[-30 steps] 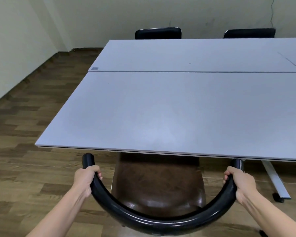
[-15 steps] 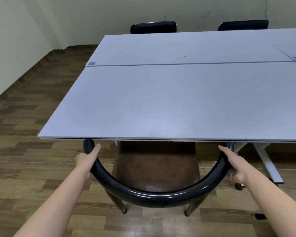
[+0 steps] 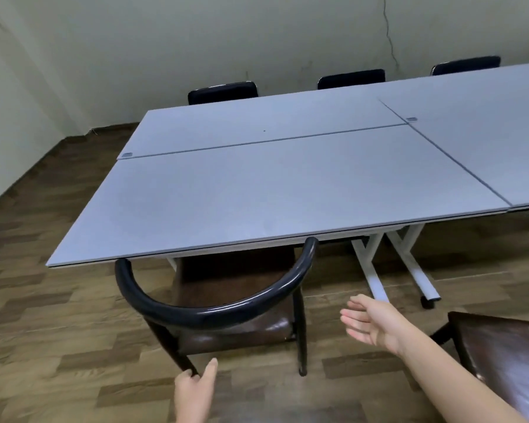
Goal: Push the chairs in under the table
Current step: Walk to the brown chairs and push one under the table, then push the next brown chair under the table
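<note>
A chair with a curved black backrest and brown seat stands at the near edge of the grey table, its seat partly under the tabletop and its arm tips at the table's rim. My left hand hangs low near the chair's rear left leg, fingers loosely apart, holding nothing. My right hand is open to the right of the chair, palm turned left, clear of the backrest. A second brown chair seat shows at the lower right, away from the table.
White X-shaped table legs on castors stand right of the chair. Three black chair backs line the table's far side against the wall. A second grey tabletop adjoins on the right. Wooden floor lies to the left.
Both hands have let go of the chair's black backrest and pulled back. The view has turned to the right, bringing a second brown chair into sight at lower right.
</note>
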Demonstrator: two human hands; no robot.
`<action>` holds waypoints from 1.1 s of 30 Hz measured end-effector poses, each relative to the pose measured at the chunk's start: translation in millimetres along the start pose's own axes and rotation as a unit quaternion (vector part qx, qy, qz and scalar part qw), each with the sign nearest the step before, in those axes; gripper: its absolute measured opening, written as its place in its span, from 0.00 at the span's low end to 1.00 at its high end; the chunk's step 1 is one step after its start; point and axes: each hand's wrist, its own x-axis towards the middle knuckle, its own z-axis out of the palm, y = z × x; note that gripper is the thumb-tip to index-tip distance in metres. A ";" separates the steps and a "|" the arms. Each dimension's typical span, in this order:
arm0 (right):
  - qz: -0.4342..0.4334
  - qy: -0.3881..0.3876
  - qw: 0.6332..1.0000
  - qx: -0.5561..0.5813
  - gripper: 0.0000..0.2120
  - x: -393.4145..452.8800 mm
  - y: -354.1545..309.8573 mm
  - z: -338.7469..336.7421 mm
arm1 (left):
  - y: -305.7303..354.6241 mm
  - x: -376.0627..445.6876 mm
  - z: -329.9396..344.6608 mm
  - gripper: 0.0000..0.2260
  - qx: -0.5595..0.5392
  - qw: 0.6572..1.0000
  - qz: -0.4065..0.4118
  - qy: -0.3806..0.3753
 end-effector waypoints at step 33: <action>-0.082 0.049 0.995 0.025 0.11 -239.5 137.5 -465.8 | -229.8 -417.8 213.3 0.27 -0.148 0.942 -0.083 -0.290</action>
